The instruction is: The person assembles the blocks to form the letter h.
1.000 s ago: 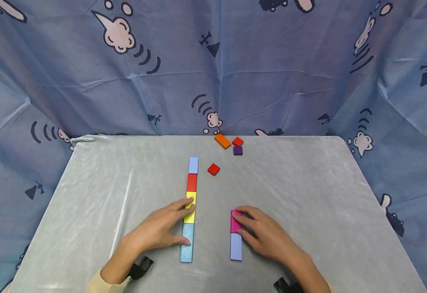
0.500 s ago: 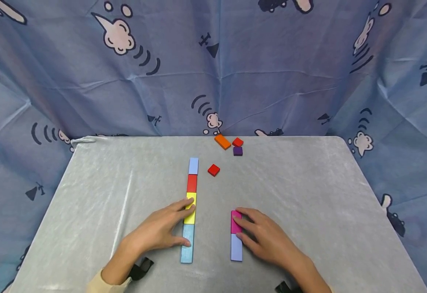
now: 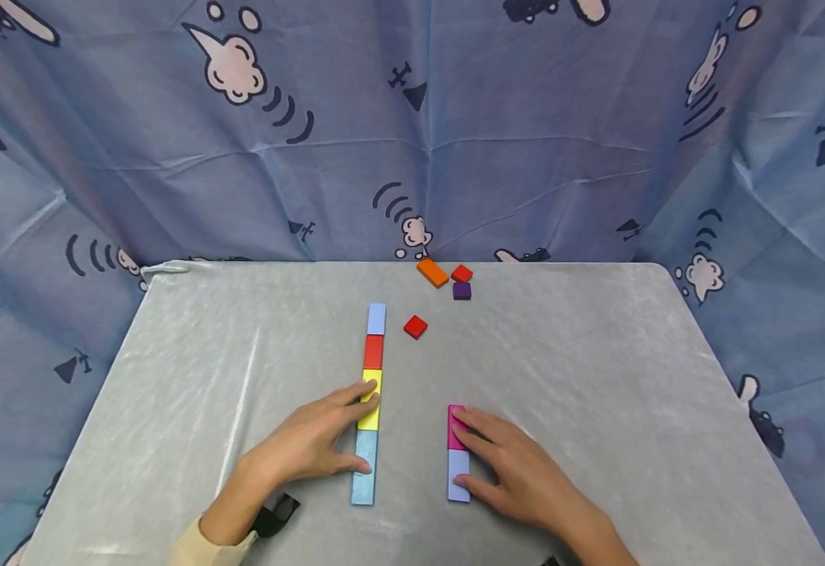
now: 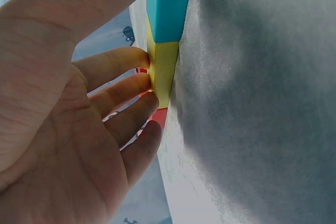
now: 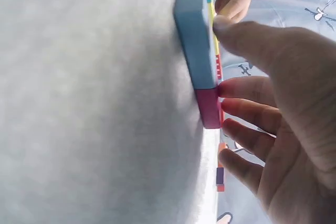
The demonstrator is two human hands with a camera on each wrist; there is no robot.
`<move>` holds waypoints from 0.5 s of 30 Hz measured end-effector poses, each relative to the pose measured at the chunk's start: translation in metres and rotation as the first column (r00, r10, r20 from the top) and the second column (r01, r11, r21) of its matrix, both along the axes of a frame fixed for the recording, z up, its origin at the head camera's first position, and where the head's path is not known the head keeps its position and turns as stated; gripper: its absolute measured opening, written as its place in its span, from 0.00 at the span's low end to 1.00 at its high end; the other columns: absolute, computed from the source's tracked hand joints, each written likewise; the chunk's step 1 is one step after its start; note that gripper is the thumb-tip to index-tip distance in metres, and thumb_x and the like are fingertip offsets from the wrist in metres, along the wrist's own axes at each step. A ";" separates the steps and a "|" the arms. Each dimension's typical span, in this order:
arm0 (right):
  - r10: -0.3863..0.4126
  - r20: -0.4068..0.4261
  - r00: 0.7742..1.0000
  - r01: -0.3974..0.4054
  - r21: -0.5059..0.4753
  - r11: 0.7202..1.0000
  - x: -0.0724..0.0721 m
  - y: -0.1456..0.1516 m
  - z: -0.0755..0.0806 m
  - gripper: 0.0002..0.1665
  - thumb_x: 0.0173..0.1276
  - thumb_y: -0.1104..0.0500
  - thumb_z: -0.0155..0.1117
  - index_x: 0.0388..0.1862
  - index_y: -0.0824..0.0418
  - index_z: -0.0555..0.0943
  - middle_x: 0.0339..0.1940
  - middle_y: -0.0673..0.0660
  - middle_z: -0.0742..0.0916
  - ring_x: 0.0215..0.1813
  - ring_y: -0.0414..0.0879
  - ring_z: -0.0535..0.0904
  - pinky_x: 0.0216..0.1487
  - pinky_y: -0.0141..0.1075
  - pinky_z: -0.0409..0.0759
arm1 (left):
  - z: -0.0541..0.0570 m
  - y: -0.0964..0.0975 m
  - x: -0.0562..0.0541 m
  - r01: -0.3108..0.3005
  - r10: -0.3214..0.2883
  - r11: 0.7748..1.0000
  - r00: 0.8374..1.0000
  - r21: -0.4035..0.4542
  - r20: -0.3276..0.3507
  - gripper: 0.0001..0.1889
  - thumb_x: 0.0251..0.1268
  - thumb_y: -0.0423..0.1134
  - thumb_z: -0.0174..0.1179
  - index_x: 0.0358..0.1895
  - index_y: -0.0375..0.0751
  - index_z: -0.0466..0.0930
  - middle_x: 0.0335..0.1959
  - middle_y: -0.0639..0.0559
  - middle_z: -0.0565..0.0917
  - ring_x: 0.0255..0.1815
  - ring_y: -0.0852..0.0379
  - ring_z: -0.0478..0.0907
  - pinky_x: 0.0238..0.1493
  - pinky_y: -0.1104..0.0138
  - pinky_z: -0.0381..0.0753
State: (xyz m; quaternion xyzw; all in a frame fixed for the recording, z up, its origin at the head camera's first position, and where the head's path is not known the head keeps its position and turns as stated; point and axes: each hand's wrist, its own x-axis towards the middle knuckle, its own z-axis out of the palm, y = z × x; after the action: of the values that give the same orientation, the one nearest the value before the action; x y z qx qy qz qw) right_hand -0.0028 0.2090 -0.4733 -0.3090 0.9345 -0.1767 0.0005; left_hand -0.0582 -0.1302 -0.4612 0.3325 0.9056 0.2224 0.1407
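Observation:
My left hand [image 3: 306, 440] rests on a straight row of flat blocks, fingers extended. Its fingertips touch the yellow block [image 3: 369, 419] and its thumb the turquoise block [image 3: 363, 491]. Beyond them the row continues with a red block [image 3: 373, 352] and a light blue block [image 3: 377, 319]. To the right, my right hand [image 3: 518, 472] lies over a shorter row of a pink block [image 3: 457, 440] and a periwinkle block [image 3: 458, 464]. Its fingertips are on the pink block, its thumb on the periwinkle one. In the right wrist view the two blocks [image 5: 197, 40] meet end to end.
A small red block [image 3: 415, 327] lies right of the long row's far end. Near the table's back edge are an orange block [image 3: 432, 273], another red block [image 3: 462, 273] and a purple block [image 3: 462, 292]. A patterned blue curtain [image 3: 525, 102] hangs behind the grey table [image 3: 596, 354].
My right thumb has slid toward me, from the joint between the pink and periwinkle blocks down onto the periwinkle block. The left hand and both rows stay in place.

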 end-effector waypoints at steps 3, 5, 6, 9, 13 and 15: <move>-0.003 0.003 1.000 0.003 -0.001 1.000 0.002 0.000 -0.001 0.41 0.66 0.43 0.78 0.73 0.59 0.80 0.79 0.52 0.78 0.79 0.50 0.75 0.73 0.50 0.80 | 0.000 0.001 0.000 0.001 -0.001 1.000 1.000 -0.006 0.002 0.51 0.54 0.54 0.81 0.80 0.38 0.68 0.83 0.44 0.67 0.83 0.45 0.66 0.76 0.49 0.76; -0.008 0.014 1.000 0.008 0.000 1.000 0.003 0.001 -0.002 0.40 0.67 0.43 0.78 0.73 0.59 0.80 0.80 0.52 0.78 0.79 0.50 0.75 0.73 0.50 0.80 | 0.000 0.001 0.000 -0.001 0.001 1.000 1.000 -0.012 0.008 0.51 0.54 0.55 0.81 0.80 0.38 0.68 0.84 0.45 0.66 0.84 0.45 0.66 0.77 0.49 0.75; -0.010 0.022 1.000 0.010 0.000 1.000 0.003 0.001 -0.002 0.40 0.67 0.43 0.77 0.73 0.59 0.80 0.80 0.52 0.77 0.79 0.50 0.75 0.73 0.51 0.80 | 0.000 0.001 0.000 -0.003 0.003 1.000 1.000 -0.014 0.011 0.51 0.54 0.55 0.81 0.80 0.39 0.68 0.84 0.45 0.66 0.84 0.45 0.65 0.77 0.49 0.75; -0.015 0.041 0.999 0.015 0.000 1.000 0.004 0.001 -0.002 0.39 0.69 0.43 0.76 0.74 0.58 0.79 0.80 0.52 0.77 0.79 0.50 0.75 0.72 0.51 0.81 | 0.000 0.001 0.000 -0.009 0.010 1.000 1.000 -0.016 0.017 0.51 0.55 0.56 0.81 0.80 0.39 0.68 0.84 0.46 0.65 0.85 0.46 0.65 0.77 0.50 0.75; -0.015 0.063 0.998 0.015 -0.002 1.000 0.004 0.002 -0.003 0.39 0.69 0.43 0.75 0.75 0.57 0.78 0.81 0.52 0.76 0.80 0.50 0.74 0.72 0.51 0.81 | 0.000 0.000 0.000 -0.008 0.009 1.000 1.000 -0.013 0.010 0.51 0.55 0.55 0.81 0.80 0.40 0.68 0.84 0.46 0.66 0.84 0.45 0.66 0.75 0.49 0.76; -0.014 0.076 0.997 0.014 -0.003 1.000 0.003 0.002 -0.003 0.40 0.70 0.43 0.75 0.75 0.57 0.78 0.81 0.52 0.76 0.80 0.50 0.74 0.72 0.52 0.81 | 0.000 0.000 0.000 -0.006 0.006 1.000 1.000 -0.013 0.007 0.50 0.55 0.55 0.81 0.80 0.40 0.68 0.84 0.46 0.66 0.84 0.45 0.66 0.75 0.48 0.77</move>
State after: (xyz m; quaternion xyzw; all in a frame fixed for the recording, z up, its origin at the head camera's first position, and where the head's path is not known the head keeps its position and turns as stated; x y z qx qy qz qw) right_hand 0.0005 0.2114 -0.4764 -0.2955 0.9356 -0.1900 0.0344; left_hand -0.0583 -0.1298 -0.4612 0.3280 0.9076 0.2180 0.1451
